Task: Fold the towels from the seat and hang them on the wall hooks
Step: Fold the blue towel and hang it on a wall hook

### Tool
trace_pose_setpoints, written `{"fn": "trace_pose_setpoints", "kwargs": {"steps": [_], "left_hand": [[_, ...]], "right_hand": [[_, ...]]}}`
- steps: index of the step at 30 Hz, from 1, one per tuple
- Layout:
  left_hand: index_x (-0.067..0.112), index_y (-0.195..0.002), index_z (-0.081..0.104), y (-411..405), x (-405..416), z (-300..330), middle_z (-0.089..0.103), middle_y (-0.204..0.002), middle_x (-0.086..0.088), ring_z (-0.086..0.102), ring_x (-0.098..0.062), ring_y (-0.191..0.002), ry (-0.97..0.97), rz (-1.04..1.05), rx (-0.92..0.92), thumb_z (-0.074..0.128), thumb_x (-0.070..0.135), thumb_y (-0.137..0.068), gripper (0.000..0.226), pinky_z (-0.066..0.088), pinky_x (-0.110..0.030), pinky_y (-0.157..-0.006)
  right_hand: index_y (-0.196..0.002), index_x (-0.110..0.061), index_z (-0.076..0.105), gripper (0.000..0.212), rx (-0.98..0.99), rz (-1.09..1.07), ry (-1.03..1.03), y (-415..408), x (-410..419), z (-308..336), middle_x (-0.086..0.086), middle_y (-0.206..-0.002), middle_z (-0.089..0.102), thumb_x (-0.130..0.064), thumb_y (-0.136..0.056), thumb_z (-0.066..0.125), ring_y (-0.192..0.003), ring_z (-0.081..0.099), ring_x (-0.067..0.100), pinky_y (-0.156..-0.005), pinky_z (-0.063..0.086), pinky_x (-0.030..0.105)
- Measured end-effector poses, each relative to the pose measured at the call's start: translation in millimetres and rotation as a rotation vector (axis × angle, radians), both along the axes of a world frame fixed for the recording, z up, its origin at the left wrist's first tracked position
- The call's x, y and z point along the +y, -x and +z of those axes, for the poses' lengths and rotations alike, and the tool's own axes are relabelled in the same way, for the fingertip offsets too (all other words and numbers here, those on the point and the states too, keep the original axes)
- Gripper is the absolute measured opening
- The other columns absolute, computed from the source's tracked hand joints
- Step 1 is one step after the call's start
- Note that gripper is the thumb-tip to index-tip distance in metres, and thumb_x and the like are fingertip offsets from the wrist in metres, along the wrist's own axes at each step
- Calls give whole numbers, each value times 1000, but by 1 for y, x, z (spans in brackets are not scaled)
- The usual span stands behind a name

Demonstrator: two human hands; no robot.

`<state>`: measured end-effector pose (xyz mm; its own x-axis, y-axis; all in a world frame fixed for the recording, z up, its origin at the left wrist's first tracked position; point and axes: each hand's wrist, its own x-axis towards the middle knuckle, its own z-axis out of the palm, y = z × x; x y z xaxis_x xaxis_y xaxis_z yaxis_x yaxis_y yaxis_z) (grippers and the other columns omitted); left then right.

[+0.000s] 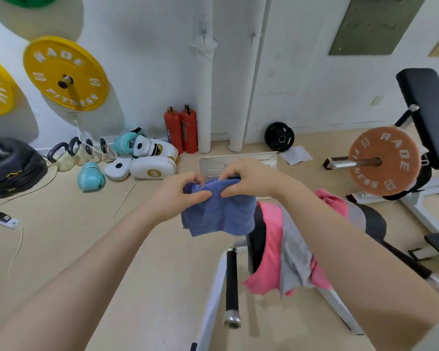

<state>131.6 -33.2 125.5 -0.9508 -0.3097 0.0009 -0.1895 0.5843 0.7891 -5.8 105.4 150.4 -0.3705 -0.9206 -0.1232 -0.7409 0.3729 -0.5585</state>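
A folded blue towel [219,211] hangs in the air in front of me. My left hand [180,192] grips its top left corner and my right hand [243,177] pinches its top edge beside it. Below and to the right, a pink towel [271,224] and a grey towel [294,252] lie draped over the black seat [374,220] of a gym machine. Two small wall hooks show on the white wall ahead, the left hook [204,34] and the right hook [252,36].
Red fire extinguishers [180,129], boxing gloves and pads [147,154] and kettlebells [69,153] sit by the wall. A yellow plate [65,72] hangs on the left wall. An orange plate [384,160] on its bar and a black bench [426,115] stand right.
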Motion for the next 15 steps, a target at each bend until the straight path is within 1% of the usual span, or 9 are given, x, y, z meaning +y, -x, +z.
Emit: {"fn": "trace_pose_setpoints", "kwargs": {"steps": [2, 4, 5, 7, 9, 10, 12, 15], "left_hand": [[4, -79, 59, -16, -42, 7, 47, -64, 6, 44, 4, -56, 70, -48, -48, 65, 14, -82, 12, 35, -8, -52], [6, -74, 58, -26, -74, 15, 50, -65, 5, 45, -1, -60, 117, -75, -56, 67, 13, -80, 13, 35, -12, -54], [8, -71, 57, -28, -88, 18, 54, -69, 4, 47, -3, -64, 126, -72, -42, 68, 14, -79, 14, 36, -14, -58], [11, -68, 57, -30, -116, 21, 63, -80, 0, 55, -12, -75, 79, -16, -1, 70, 15, -77, 17, 44, -27, -68], [6, -72, 59, -26, -141, 21, 66, -90, -5, 59, -16, -83, -24, 67, 39, 73, 15, -76, 17, 47, -32, -76], [4, -73, 60, -22, -152, 18, 66, -91, -6, 60, -16, -85, -62, 90, 48, 73, 16, -76, 18, 47, -33, -77], [6, -72, 60, -10, -169, 11, 65, -88, -5, 58, -14, -81, -90, 78, 28, 74, 17, -76, 18, 44, -30, -73], [15, -70, 55, 16, -189, 1, 59, -77, 5, 52, -8, -72, -52, 42, -19, 72, 22, -77, 20, 39, -22, -63]], "right_hand": [[-79, -16, 69, 8, 4, 29, -18, -19, -36, 0, 6, -75, 63, -23, -75, 70, -75, 57, 23, -71, 47, 40], [-78, -14, 67, 14, 13, 32, -61, -31, -62, 0, 9, -79, 62, -27, -75, 71, -75, 55, 23, -69, 45, 39], [-76, -11, 65, 19, 24, 25, -74, -33, -72, -1, 11, -80, 61, -29, -75, 72, -75, 55, 24, -68, 44, 39], [-71, -4, 60, 33, 64, 3, -63, -35, -88, -4, 18, -81, 59, -34, -76, 71, -76, 53, 30, -67, 43, 42], [-67, 2, 53, 42, 77, -76, -6, -31, -98, -8, 22, -79, 55, -35, -80, 68, -74, 50, 33, -67, 41, 42], [-66, 1, 50, 42, 61, -123, 38, -28, -101, -10, 19, -76, 53, -33, -81, 68, -72, 47, 29, -67, 39, 40], [-64, -3, 47, 39, 30, -203, 108, -20, -109, -16, 10, -69, 49, -32, -82, 67, -68, 43, 19, -64, 35, 35], [-72, 3, 53, 37, -112, -372, 195, -2, -129, -27, 6, -67, 47, -30, -81, 67, -64, 40, 14, -61, 33, 30]]}}
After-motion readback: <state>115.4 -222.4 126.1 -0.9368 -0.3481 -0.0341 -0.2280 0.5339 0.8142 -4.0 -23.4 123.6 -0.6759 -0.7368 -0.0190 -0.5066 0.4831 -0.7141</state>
